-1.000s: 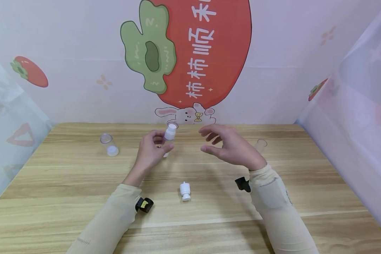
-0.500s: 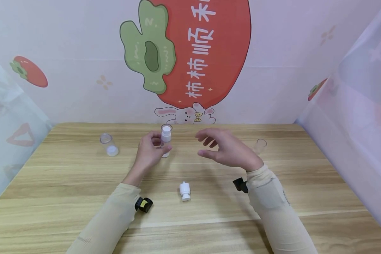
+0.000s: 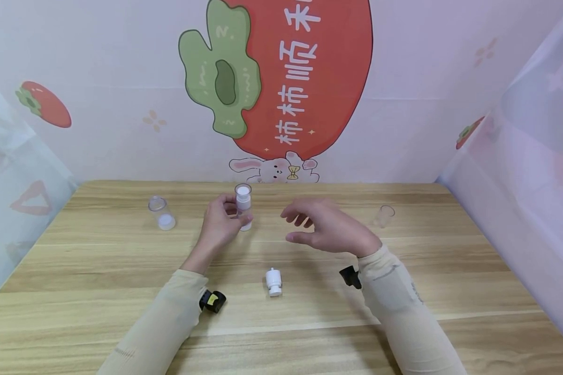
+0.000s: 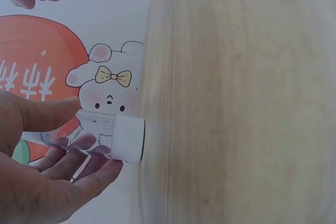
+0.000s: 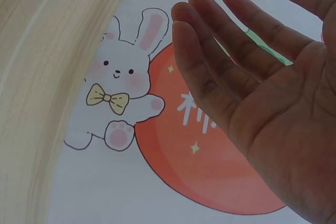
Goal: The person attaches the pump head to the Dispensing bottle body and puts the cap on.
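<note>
In the head view my left hand (image 3: pixel 219 223) holds a small clear bottle (image 3: pixel 244 201) upright between thumb and fingers. The bottle has a white base, a white part near the top and a clear rim. The left wrist view shows the thumb and fingers around its clear body, with the white base (image 4: pixel 128 139) beyond the fingertips. Whether the base rests on the table cannot be told. To the right, my right hand (image 3: pixel 327 227) hovers with loosely bent fingers and nothing in it. A white pump head (image 3: pixel 273 282) lies on the table, nearer the body.
At the left stands another clear container (image 3: pixel 161 212) with a white bottom. A clear cap or cup (image 3: pixel 384 215) is on the right, behind the right hand. The wooden table (image 3: pixel 122 291) ends at a printed backdrop (image 3: pixel 403 130), with side sheets rising left and right.
The bottle has shifted slightly left and straightened from a tilt in my left hand. My right hand has moved left and a little toward the body, closer to the bottle.
</note>
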The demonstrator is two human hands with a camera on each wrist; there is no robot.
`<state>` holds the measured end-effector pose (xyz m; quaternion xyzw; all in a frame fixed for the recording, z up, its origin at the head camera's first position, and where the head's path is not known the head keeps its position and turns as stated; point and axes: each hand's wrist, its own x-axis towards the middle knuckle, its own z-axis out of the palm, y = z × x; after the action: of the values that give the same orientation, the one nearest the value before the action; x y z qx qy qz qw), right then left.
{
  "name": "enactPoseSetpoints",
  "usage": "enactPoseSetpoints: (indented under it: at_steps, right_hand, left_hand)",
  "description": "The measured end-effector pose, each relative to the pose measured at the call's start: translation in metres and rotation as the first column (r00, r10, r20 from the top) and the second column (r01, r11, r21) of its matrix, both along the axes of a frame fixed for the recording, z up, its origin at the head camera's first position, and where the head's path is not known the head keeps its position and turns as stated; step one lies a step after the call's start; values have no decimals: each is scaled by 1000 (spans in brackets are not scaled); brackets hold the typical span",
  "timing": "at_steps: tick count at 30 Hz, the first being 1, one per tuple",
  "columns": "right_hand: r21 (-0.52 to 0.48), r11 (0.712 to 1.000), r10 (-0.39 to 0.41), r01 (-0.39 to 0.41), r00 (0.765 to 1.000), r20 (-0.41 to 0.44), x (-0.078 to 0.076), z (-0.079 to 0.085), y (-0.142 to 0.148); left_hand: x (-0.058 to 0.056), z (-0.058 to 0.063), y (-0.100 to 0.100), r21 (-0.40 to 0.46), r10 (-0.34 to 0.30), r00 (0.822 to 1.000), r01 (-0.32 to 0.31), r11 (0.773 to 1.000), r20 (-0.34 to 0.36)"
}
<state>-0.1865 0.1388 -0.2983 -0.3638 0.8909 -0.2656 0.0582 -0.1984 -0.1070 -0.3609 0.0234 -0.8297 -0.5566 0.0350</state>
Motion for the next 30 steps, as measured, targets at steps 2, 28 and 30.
enactPoseSetpoints:
  at_steps: [2,28,30]
  right_hand:
    - [18,1000,8,-8,1000,8,1,-1,-3]
    - [136,985,86,-105,987,135,9,-10,-21]
    - [147,984,77,-97,987,138,10,-11,-22]
  left_hand:
    - [0,1,0,-1,-2,1000,2,1000,-1]
    - [-2,1,-4,-17,1,999,-1,1000,34]
    - [-1,2,-6,-24,-1,999,2,1000,33]
